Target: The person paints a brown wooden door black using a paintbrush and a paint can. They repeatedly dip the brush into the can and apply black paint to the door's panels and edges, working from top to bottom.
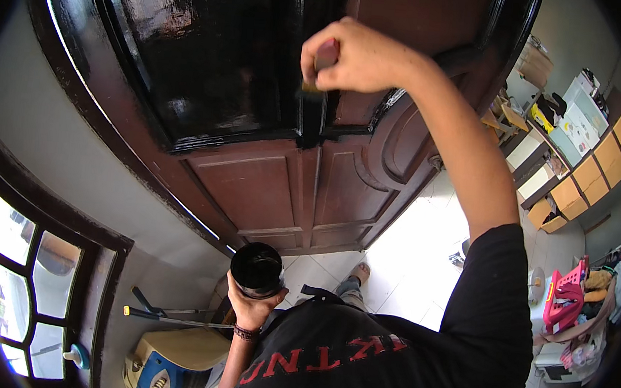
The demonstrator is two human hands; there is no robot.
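Observation:
My right hand [348, 57] grips the handle of a paintbrush [327, 54], raised in front of a panelled wooden door [245, 194]. The bristles are blurred and sit close to the upright beside the large panel; whether they touch it I cannot tell. Glossy wet black paint [217, 61] covers the upper left panel, its mouldings and part of the middle upright. Lower panels and the upper right panel are dull reddish brown. Held low near my body, a round can [257, 269] rests in my left hand [252, 304]; its inside looks black.
A dark-framed window [57, 278] stands at the left, near long-handled tools [180, 321] and a beige and blue container [165, 368]. To the right are a drawer unit [585, 183] and a pink basket [556, 301] with clothes. White tiles [403, 267] cover the floor.

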